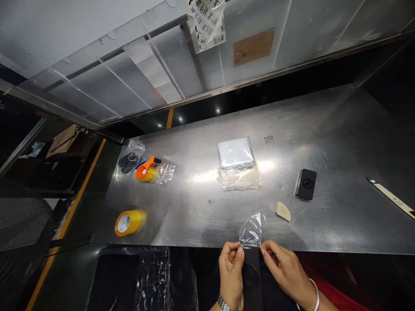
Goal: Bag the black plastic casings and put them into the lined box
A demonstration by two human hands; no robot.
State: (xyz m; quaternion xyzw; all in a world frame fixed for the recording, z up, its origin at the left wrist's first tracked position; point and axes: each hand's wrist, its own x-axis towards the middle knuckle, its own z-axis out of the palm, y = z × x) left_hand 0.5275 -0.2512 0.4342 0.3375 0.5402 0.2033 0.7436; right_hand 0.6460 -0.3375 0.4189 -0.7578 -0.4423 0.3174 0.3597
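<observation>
At the front edge of the metal table, a flat black device (251,280) with a round mark on its face is between my hands. A clear plastic bag (252,230) stands up from its top end, the bag's upper part loose and crumpled. With thumb and fingers closed, my left hand (231,272) grips the device's left side and the bag's edge. My right hand (285,265) pinches the bag at the right corner, fingers curled. Beyond them on the table lie a beige wedge-shaped piece (283,211) and a similar black device (306,184) with a round mark.
A stack of clear plastic bags (236,153) lies mid-table. To the left are a yellow tape roll (128,223), an orange tape dispenser (147,168) and a zip bag (131,155) with black contents. A white-handled tool (394,198) lies far right. A panel (308,34) borders the back.
</observation>
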